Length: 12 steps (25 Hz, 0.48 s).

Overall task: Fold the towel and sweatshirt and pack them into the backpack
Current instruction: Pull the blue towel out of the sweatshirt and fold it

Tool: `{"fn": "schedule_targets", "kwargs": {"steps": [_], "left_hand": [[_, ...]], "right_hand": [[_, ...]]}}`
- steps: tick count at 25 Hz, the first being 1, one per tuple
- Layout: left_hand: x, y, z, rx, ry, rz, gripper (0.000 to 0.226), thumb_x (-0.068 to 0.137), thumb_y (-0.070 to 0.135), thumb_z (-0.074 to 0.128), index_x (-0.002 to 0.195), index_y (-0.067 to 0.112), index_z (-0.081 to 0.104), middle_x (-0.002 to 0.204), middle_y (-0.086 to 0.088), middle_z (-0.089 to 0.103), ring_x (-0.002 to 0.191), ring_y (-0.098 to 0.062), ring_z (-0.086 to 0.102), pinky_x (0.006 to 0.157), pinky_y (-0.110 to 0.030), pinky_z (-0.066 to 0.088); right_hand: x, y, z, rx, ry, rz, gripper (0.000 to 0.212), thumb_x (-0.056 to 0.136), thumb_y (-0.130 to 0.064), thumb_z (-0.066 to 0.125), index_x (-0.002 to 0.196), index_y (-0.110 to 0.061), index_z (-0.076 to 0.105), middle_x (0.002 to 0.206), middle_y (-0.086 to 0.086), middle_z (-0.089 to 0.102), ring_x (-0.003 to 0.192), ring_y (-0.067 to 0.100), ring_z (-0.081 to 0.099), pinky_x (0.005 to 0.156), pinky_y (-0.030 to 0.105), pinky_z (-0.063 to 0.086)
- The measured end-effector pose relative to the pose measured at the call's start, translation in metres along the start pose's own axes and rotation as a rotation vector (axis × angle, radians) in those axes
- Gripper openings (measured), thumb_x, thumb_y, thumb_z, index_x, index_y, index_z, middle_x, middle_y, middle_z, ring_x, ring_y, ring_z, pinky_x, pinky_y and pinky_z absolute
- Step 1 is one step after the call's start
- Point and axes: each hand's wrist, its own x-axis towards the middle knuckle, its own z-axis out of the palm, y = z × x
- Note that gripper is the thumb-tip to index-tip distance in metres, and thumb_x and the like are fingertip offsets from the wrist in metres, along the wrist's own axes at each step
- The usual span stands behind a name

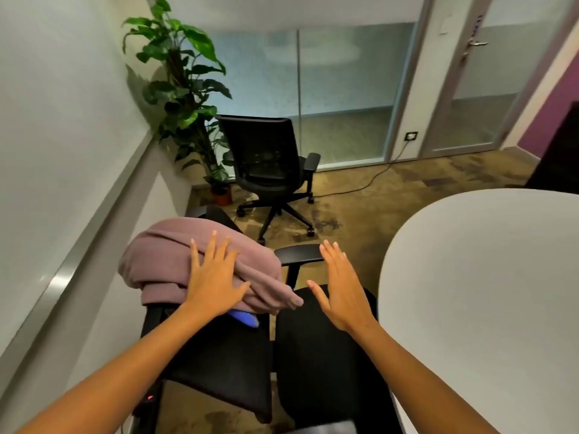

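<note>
A mauve sweatshirt lies bunched in a heap on the near black office chair, by its left side. A bit of blue cloth peeks out from under it; I cannot tell what it is. My left hand hovers flat over the heap's right part, fingers spread, holding nothing. My right hand is open in the air above a second black chair seat, just short of an armrest. No backpack is in view.
A round white table fills the right side. Another black office chair stands farther back beside a potted plant. A white wall runs along the left, glass partitions and a door at the back. A cable crosses the carpet.
</note>
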Motion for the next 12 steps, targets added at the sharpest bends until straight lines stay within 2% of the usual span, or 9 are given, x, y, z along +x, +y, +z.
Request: {"fn": "schedule_targets", "kwargs": {"steps": [1,3,5,7,8,10,11,12], "left_hand": [[0.001,-0.017,0.0,0.084,-0.067,0.003,0.09,0.079,0.072,0.052,0.153,0.025,0.032,0.167,-0.004,0.012,0.154,-0.031,-0.007,0.114,-0.071,-0.011],[0.0,-0.045,0.0,0.145,-0.201,0.058,0.11,0.067,0.08,0.054,0.158,0.03,0.018,0.168,-0.001,-0.001,0.152,-0.033,-0.015,0.107,-0.076,-0.012],[0.001,-0.07,0.002,0.145,-0.258,0.096,0.128,0.061,0.076,0.068,0.159,0.032,-0.001,0.167,0.001,-0.016,0.151,-0.032,-0.022,0.11,-0.075,-0.001],[0.004,-0.079,0.002,0.151,-0.239,0.119,0.138,0.057,0.073,0.072,0.157,0.031,-0.013,0.165,-0.002,-0.022,0.151,-0.03,-0.017,0.113,-0.068,0.015],[0.007,-0.08,0.001,0.154,-0.199,0.127,0.137,0.056,0.072,0.069,0.158,0.029,-0.012,0.166,-0.006,-0.015,0.153,-0.03,-0.006,0.112,-0.062,0.022],[0.015,-0.085,0.003,0.188,-0.118,0.165,0.129,0.058,0.071,0.061,0.16,0.019,0.002,0.16,-0.014,0.025,0.141,-0.033,0.03,0.106,-0.054,0.03],[0.018,-0.086,0.006,0.221,-0.074,0.197,0.122,0.06,0.071,0.058,0.159,0.014,0.014,0.146,-0.014,0.044,0.128,-0.033,0.042,0.103,-0.053,0.03],[0.021,-0.087,0.008,0.255,-0.021,0.242,0.113,0.062,0.07,0.057,0.154,0.01,0.03,0.13,-0.013,0.055,0.116,-0.031,0.049,0.102,-0.054,0.03]], "right_hand": [[0.006,-0.006,0.009,0.004,-0.036,-0.037,0.075,0.101,-0.052,0.044,0.159,-0.015,0.012,0.166,-0.004,0.006,0.152,0.006,-0.007,0.125,0.031,0.005],[0.017,-0.018,0.024,0.011,-0.125,-0.08,0.074,0.102,-0.055,0.039,0.159,-0.016,0.011,0.166,-0.005,0.004,0.152,0.005,-0.007,0.125,0.03,0.003],[0.025,-0.031,0.043,0.041,-0.203,-0.109,0.074,0.102,-0.058,0.035,0.159,-0.017,0.01,0.166,-0.005,0.005,0.152,0.006,-0.006,0.125,0.031,0.004],[0.029,-0.038,0.056,0.062,-0.24,-0.147,0.074,0.101,-0.06,0.031,0.159,-0.018,0.011,0.166,-0.003,0.007,0.152,0.006,-0.005,0.126,0.033,0.006],[0.029,-0.039,0.061,0.069,-0.262,-0.163,0.074,0.1,-0.06,0.031,0.159,-0.019,0.011,0.166,-0.003,0.008,0.152,0.005,-0.004,0.125,0.031,0.005],[0.028,-0.044,0.067,0.094,-0.287,-0.202,0.072,0.101,-0.058,0.034,0.159,-0.02,0.014,0.165,-0.005,0.011,0.152,0.004,0.0,0.124,0.027,0.004],[0.027,-0.047,0.07,0.108,-0.293,-0.226,0.069,0.102,-0.055,0.037,0.158,-0.02,0.018,0.164,-0.005,0.016,0.152,0.005,0.005,0.124,0.027,0.008],[0.025,-0.049,0.073,0.127,-0.297,-0.254,0.064,0.102,-0.05,0.04,0.156,-0.021,0.024,0.162,-0.004,0.024,0.151,0.006,0.014,0.124,0.028,0.015]]}}
